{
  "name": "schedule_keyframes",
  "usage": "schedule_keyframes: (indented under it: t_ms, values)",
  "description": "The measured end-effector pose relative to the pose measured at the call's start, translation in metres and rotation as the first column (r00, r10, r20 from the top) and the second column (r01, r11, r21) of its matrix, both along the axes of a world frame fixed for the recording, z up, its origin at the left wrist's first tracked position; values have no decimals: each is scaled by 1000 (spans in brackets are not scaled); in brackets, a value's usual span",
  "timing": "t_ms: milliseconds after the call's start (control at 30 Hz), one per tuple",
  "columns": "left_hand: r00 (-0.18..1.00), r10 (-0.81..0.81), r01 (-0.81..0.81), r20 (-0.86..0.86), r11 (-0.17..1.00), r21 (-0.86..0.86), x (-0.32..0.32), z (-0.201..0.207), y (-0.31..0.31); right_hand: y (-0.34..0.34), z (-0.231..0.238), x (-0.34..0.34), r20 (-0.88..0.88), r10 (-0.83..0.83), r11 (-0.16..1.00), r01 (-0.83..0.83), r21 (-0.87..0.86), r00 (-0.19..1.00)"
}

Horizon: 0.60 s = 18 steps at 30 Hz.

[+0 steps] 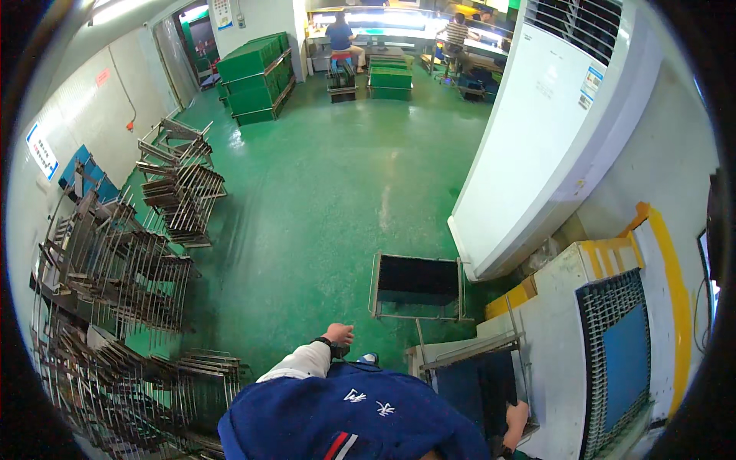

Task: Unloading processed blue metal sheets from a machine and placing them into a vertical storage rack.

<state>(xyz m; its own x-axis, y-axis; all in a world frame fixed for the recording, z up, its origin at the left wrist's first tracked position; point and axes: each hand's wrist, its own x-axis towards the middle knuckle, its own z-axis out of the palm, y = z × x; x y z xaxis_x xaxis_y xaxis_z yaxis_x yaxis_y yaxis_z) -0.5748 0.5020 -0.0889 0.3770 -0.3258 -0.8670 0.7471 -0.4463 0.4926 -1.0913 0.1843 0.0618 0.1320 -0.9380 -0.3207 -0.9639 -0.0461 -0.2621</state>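
Note:
My left hand [339, 333] hangs over the green floor in front of my body, its fingers curled in and nothing visible in them. Down at the lower right, my right hand [517, 422] is closed at the side of a metal rack [475, 351] that holds dark panels [471, 387]. Its fingers seem to wrap the frame, though the panels and the frame partly hide them. A second wire-framed rack with dark panels [418, 280] stands on the floor, ahead of the first. My blue garment covers part of the lower view.
Stacks of empty metal racks [123, 268] line the left wall. A tall white air conditioner [529, 138] and a white cabinet [548, 322] with a blue panel [626, 368] stand right. Green crates [257, 77] and seated people [340, 37] at lit benches are far off.

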Motion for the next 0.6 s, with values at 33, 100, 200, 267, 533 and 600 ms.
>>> schedule_keyframes:
  t_ms: [33, 100, 200, 267, 533, 600]
  values:
    - [1000, -1, 1, -1, 1000, 0, -1, 0, 0, 0, -2, -1, 11, -31, 1000, 31, -2, 999]
    - [999, -39, 39, 22, 999, 15, -4, 1, 0, 0, -1, -1, -10, -4, 1000, 3, -26, 1000]
    - [1000, -23, 22, -19, 1000, -22, -7, 2, 1, 2, 8, 3, -8, 3, 1000, -3, 2, 1000]
    - [1000, 2, -2, -8, 1000, -18, -10, 2, 0, 4, 13, 6, 8, -9, 999, 9, 51, 1000]
    - [999, 32, -32, 11, 999, -23, -16, 7, 0, 4, 8, 3, 26, 28, 998, -26, -53, 999]
    - [999, -5, 5, 32, 1000, 5, -16, 7, 2, 3, 11, 5, 45, 16, 1000, -14, -26, 999]
